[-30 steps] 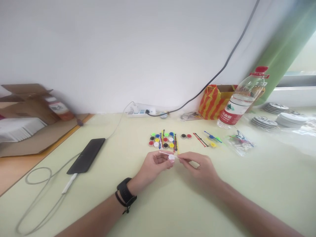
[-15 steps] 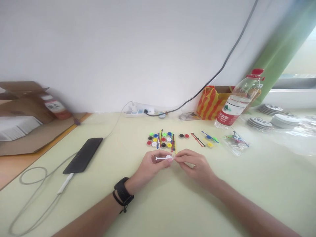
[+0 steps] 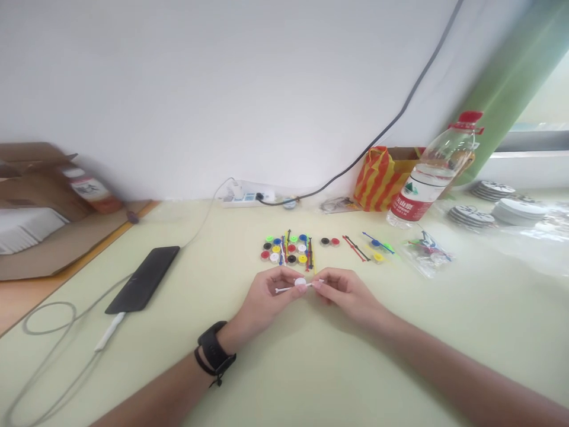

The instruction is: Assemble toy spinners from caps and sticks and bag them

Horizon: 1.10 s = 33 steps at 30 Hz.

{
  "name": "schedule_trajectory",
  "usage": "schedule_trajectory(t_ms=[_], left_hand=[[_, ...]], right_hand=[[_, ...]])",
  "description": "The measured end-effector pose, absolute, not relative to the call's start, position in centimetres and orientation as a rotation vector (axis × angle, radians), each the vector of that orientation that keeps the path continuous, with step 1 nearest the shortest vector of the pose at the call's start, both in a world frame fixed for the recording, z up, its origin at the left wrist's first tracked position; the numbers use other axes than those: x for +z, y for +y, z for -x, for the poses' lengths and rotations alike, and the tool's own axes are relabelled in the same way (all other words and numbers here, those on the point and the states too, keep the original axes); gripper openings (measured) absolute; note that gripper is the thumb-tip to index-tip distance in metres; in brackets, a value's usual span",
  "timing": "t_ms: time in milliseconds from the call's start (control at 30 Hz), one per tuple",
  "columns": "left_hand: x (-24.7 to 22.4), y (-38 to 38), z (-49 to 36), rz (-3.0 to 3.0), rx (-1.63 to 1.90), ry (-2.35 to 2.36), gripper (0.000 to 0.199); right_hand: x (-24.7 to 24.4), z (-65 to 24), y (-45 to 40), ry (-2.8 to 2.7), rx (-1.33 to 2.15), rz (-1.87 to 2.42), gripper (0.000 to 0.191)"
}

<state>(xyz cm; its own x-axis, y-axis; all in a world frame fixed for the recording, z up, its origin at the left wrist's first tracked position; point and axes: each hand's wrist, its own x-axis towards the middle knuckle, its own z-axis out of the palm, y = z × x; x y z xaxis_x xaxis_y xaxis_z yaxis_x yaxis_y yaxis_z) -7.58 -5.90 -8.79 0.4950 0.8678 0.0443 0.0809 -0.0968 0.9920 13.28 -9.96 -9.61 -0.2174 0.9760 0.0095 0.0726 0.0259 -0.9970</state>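
My left hand (image 3: 265, 296) pinches a small white round disc (image 3: 300, 281) together with a thin white plastic arrow (image 3: 283, 289). The fingers of my right hand (image 3: 347, 292) are closed on the arrow's other end, close to the left fingertips. Both hands are held over the table's middle; the fingers partly hide the arrow. Just beyond them lie several coloured round pieces (image 3: 291, 248) in rows, with coloured arrows (image 3: 310, 254) laid between them. To the right are a black round piece (image 3: 325, 242), a red one (image 3: 335, 242) and a few more arrows (image 3: 357, 248).
A phone (image 3: 143, 280) with its cable lies left, near an open cardboard box (image 3: 40, 249). Along the wall are a power strip (image 3: 246, 196), a striped bag (image 3: 377, 181) and a big water bottle (image 3: 420, 190). A plastic bag of parts (image 3: 429, 255) and stacked discs (image 3: 471, 216) sit right.
The white arrow has tilted, its right end now higher and showing past my right fingertips. My right hand has moved closer against the left. The view has shifted slightly.
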Motion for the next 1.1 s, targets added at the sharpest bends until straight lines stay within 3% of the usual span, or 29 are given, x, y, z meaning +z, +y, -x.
schedule_trajectory(t_ms=[533, 867, 1100], left_hand=[[-7.9, -6.7, 7.8, -1.421, 0.777, 0.673, 0.021], [-8.9, -6.3, 7.7, -1.332, 0.803, 0.730, 0.032], [-8.9, -6.0, 7.9, -1.288, 0.851, 0.766, 0.031]], right_hand=[[-8.8, -13.5, -10.2, -1.366, 1.334, 1.118, 0.037], [-9.5, -14.5, -10.2, -1.485, 0.798, 1.220, 0.029], [-9.9, -13.4, -11.3, -1.512, 0.824, 1.102, 0.078]])
